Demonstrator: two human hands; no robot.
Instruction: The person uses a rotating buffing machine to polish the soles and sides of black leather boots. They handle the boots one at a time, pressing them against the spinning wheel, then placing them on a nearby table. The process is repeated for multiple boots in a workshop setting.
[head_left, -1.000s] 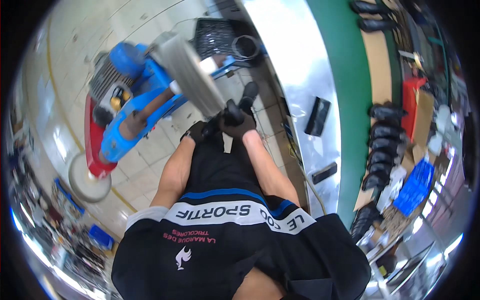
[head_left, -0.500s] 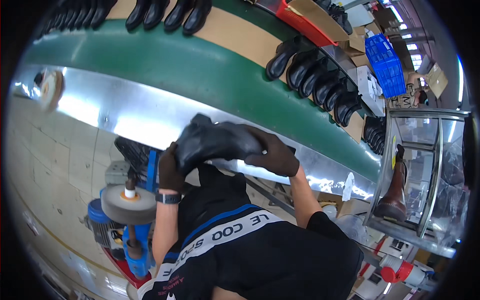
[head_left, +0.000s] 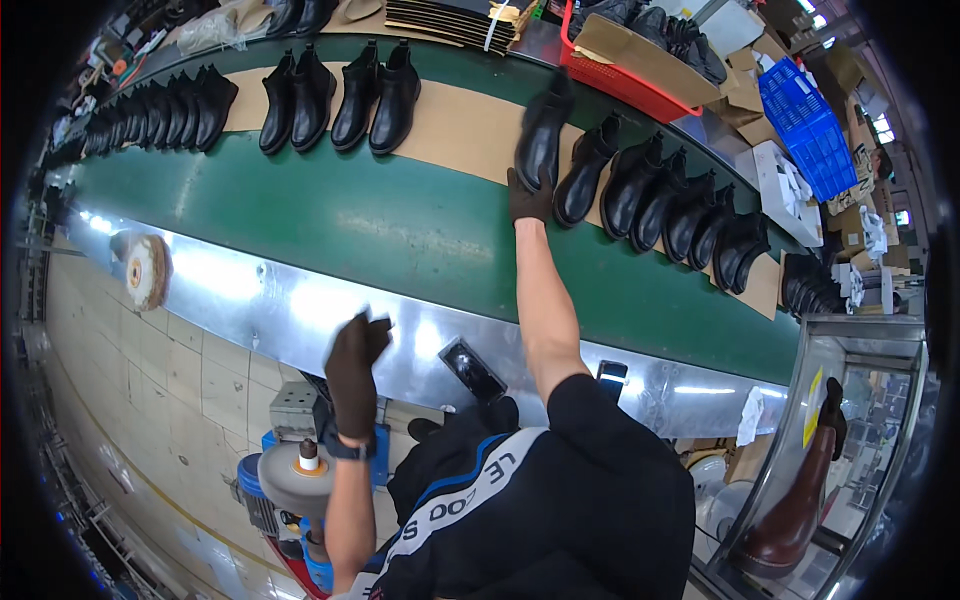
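Observation:
My right hand (head_left: 530, 197), in a dark brown glove, reaches far over the green belt and grips a black ankle boot (head_left: 543, 135) by its toe end. That boot is slightly blurred and stands at the left end of a row of similar black boots (head_left: 620, 195) on brown cardboard. Over the metal edge of the bench, my left hand (head_left: 354, 375), gloved alike, is raised with its fingers partly apart and nothing in it. A dark phone (head_left: 472, 370) lies on the metal strip to its right.
More black boots (head_left: 395, 100) line the cardboard (head_left: 460, 125) at the back left. A red crate (head_left: 630, 75) and a blue crate (head_left: 808, 130) stand at the far right. A grinding wheel machine (head_left: 297, 470) is at lower left, a buffing wheel (head_left: 147, 272) further left. A brown boot (head_left: 785, 515) sits in a metal-framed rack.
My right hand has carried the boot from in front of me out to the row on the belt. The left hand has let go of it. A phone on the metal strip has come into sight.

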